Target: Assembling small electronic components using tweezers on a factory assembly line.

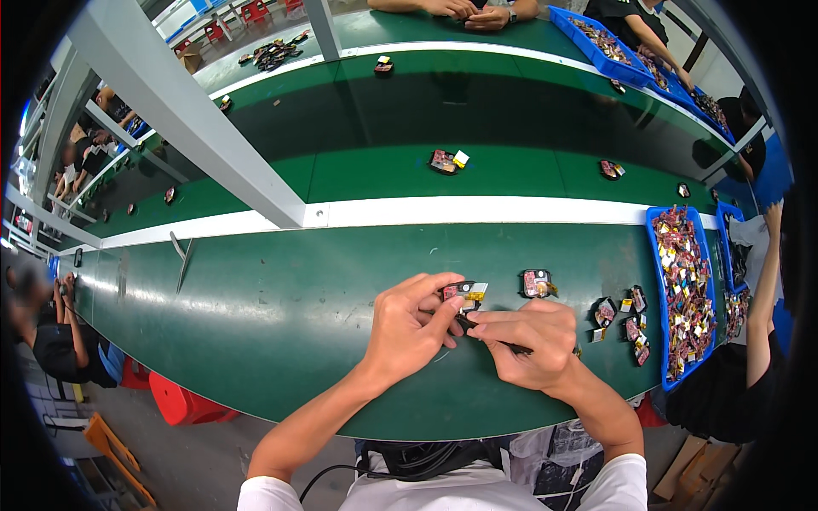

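My left hand point(402, 322) is closed on a small electronic module point(461, 290), with a black casing, a reddish circuit board and a silver-and-yellow piece at its edge. My right hand point(538, 339) pinches a thin dark tool point(517, 348) whose tip end meets the module's near edge; its exact kind is not clear. A similar module point(537, 284) lies on the green table just beyond my right hand. To the right lies a small cluster of modules point(635, 328), with another module point(603, 312) beside them.
A blue tray point(700, 362) heaped with modules stands at the table's right. Beyond a white rail point(477, 210), more modules point(447, 162) sit spaced along a green-edged dark belt point(409, 111). A grey post point(196, 119) rises at the left. Other people work around; a red stool point(175, 399) stands below left.
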Demonstrator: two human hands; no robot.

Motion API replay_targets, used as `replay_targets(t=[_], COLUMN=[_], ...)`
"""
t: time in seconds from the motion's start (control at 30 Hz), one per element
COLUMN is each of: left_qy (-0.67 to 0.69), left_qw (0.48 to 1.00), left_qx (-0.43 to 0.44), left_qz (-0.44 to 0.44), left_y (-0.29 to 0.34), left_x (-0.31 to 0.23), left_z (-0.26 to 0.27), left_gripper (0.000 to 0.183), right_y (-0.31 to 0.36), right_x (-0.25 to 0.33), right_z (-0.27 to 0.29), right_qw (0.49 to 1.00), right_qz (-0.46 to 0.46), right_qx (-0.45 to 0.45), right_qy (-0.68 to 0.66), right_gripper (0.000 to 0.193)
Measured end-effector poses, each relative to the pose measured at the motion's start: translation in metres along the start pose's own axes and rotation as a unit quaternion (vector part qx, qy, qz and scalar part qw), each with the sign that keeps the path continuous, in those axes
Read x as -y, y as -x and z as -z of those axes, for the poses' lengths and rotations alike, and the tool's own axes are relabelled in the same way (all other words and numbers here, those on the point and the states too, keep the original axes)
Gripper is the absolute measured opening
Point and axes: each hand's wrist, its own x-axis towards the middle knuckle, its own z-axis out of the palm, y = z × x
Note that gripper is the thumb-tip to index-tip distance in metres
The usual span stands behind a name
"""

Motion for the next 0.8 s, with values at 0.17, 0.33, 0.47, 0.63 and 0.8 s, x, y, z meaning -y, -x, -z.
replay_targets(t=[0.17, 0.33, 0.47, 0.63, 0.8], left_qy=[-0.006, -0.041, -0.069, -0.129, -0.563], left_qw=[1.000, 0.999, 0.997, 0.968, 0.731], left_qx=[-0.002, -0.009, -0.031, -0.204, -0.350], left_qz=[0.002, -0.006, 0.010, -0.066, -0.161], left_y=[0.001, -0.007, -0.059, -0.157, -0.184], left_x=[0.003, -0.001, -0.020, -0.022, -0.010], left_z=[-0.003, -0.005, 0.015, 0.079, 0.108], left_gripper=[0.023, 0.023, 0.022, 0.026, 0.031], right_y=[0.002, 0.003, -0.005, -0.007, -0.008], right_x=[0.001, -0.005, -0.008, -0.010, -0.009], right_z=[0.000, -0.004, 0.003, 0.003, 0.007], right_qw=[1.000, 0.999, 0.992, 0.989, 0.992], right_qz=[-0.003, -0.021, -0.095, -0.068, -0.050], right_qx=[-0.002, -0.016, -0.072, -0.113, -0.081], right_qy=[-0.002, -0.027, -0.044, -0.073, -0.080], right_gripper=[0.027, 0.022, 0.020, 0.024, 0.024])
